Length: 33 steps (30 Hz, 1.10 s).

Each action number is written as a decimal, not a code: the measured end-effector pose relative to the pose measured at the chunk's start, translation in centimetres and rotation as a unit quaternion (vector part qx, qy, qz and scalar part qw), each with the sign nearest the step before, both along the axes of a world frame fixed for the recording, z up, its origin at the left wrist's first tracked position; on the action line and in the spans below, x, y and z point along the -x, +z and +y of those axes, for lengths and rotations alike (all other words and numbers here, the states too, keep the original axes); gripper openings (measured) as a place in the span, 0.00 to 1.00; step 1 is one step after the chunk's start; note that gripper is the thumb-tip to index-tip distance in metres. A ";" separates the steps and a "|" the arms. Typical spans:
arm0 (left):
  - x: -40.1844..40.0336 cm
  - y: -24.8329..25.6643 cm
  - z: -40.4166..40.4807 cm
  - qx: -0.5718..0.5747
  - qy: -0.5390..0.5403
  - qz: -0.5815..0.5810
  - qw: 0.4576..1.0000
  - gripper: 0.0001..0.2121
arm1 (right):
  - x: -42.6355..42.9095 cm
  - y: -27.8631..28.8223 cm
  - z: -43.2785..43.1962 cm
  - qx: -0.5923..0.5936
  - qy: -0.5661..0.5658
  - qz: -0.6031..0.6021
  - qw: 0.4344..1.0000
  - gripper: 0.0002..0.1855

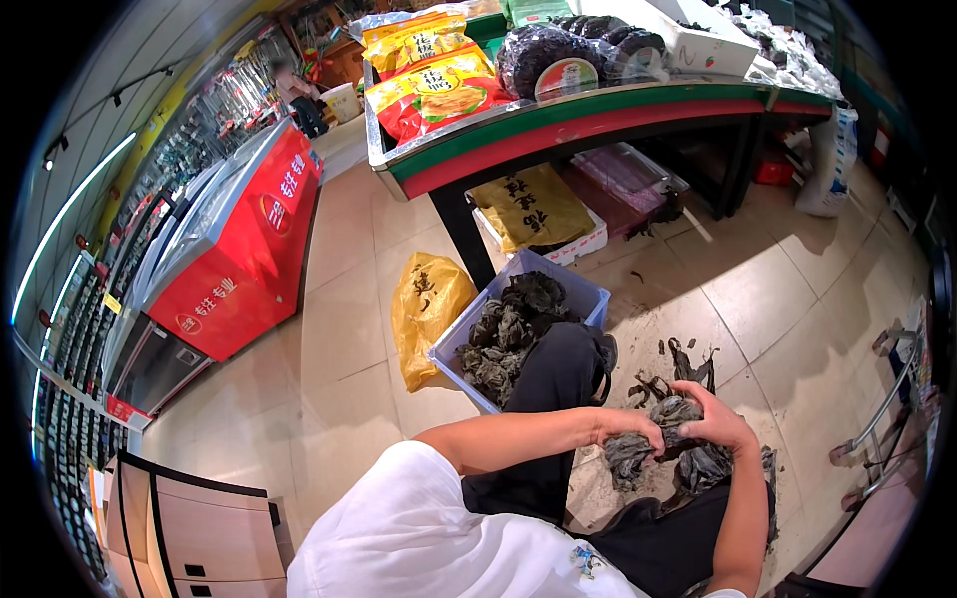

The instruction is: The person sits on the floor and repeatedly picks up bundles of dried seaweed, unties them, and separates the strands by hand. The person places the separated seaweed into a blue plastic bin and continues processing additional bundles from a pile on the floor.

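Observation:
My left hand (632, 432) has its fingers curled onto a bundle of dark, dried leafy matter (628, 460), low over the floor between my legs. Around a second greyish bundle (675, 412) just beside it, my right hand (719, 420) holds its thumb and fingers in a wide curve. Another dark bundle (703, 469) lies below my right hand. Loose strips of the leaf (691, 364) are scattered beyond the hands, with crumbs on the tiles. Left of my knee, a pale purple plastic crate (598, 295) contains several similar bundles (499, 329).
A yellow plastic bag (426, 321) leans by the crate and a table leg (463, 235). The display table (568, 131) carries packaged foods. Underneath it is a box covered with yellow plastic (534, 205). A red chest freezer (247, 269) stands left, a metal-framed cart (875, 441) right. A person (295, 93) stands far back.

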<state>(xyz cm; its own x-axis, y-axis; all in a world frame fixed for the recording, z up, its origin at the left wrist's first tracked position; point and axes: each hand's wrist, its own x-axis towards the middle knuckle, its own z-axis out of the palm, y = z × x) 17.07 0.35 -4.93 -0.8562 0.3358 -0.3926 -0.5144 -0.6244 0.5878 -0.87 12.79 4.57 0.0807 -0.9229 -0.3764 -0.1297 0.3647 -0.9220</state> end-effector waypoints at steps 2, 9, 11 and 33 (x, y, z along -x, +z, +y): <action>0.1 1.6 -0.6 0.039 -0.010 0.004 0.999 0.10 | 1.9 -0.7 1.3 -0.005 0.043 0.090 0.995 0.37; 0.7 0.5 -0.2 0.219 -0.087 -0.062 0.970 0.14 | 1.8 0.8 2.2 -0.062 0.002 0.046 0.997 0.11; 1.1 0.8 0.9 0.342 -0.110 -0.010 0.933 0.19 | 1.6 0.1 1.7 -0.042 -0.033 0.006 0.999 0.07; 3.5 3.4 -1.2 0.023 0.215 0.091 0.972 0.12 | -2.1 -4.5 -2.4 0.158 -0.393 -0.243 0.872 0.15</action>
